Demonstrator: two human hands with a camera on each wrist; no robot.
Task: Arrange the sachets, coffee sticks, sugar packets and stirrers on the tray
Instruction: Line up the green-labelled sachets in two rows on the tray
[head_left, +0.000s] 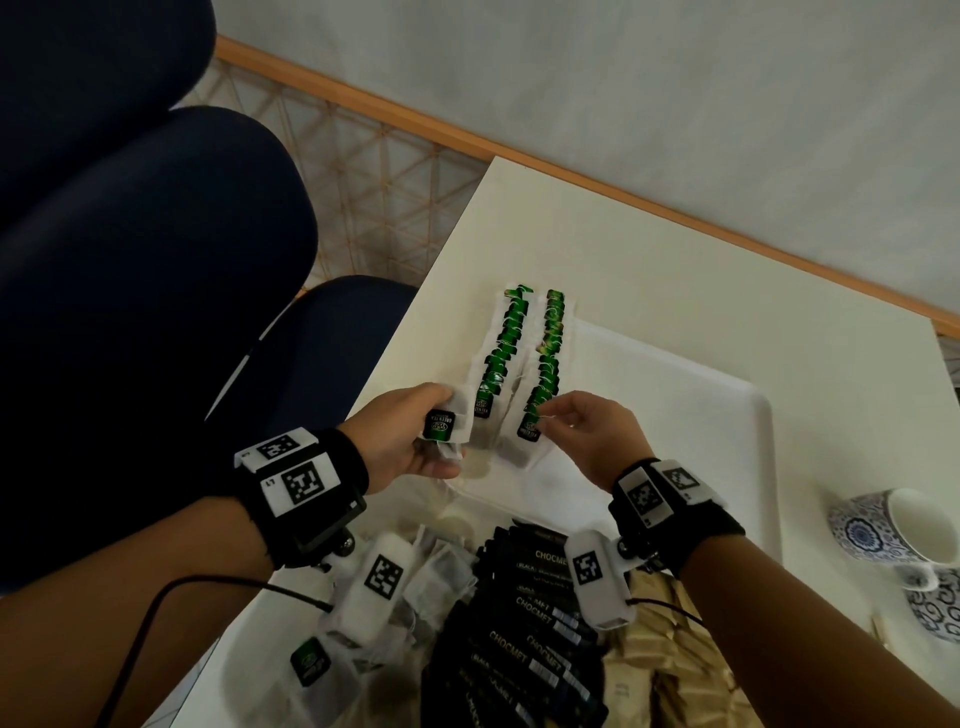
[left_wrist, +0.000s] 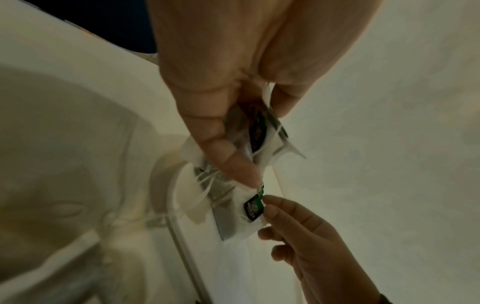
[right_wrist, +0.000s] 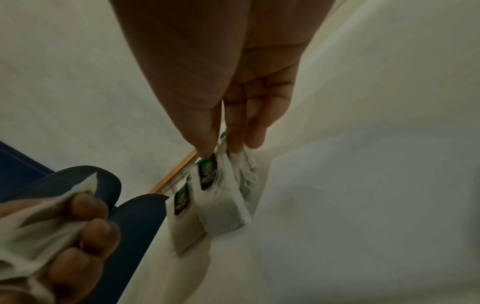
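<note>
Two rows of white tea sachets (head_left: 511, 353) with green tags lie overlapped on the left side of the white tray (head_left: 717, 415). My left hand (head_left: 415, 441) grips a small bunch of tea sachets (head_left: 447, 423) beside the near end of the left row; in the left wrist view the bunch (left_wrist: 257, 133) sits between thumb and fingers. My right hand (head_left: 576, 431) pinches the green tag of the nearest sachet (head_left: 524, 436) of the right row, seen in the right wrist view as the sachet (right_wrist: 221, 197) under my fingertips. Loose sachets (head_left: 431, 577), black coffee sticks (head_left: 524, 618) and brown sugar packets (head_left: 665, 654) lie near me.
A blue-patterned white mug (head_left: 893, 530) lies at the right, with a second patterned piece (head_left: 935, 608) below it. Dark blue chairs (head_left: 130, 260) stand left of the white table (head_left: 649, 260). The tray's right half is bare. Wrist camera cables run by my left arm.
</note>
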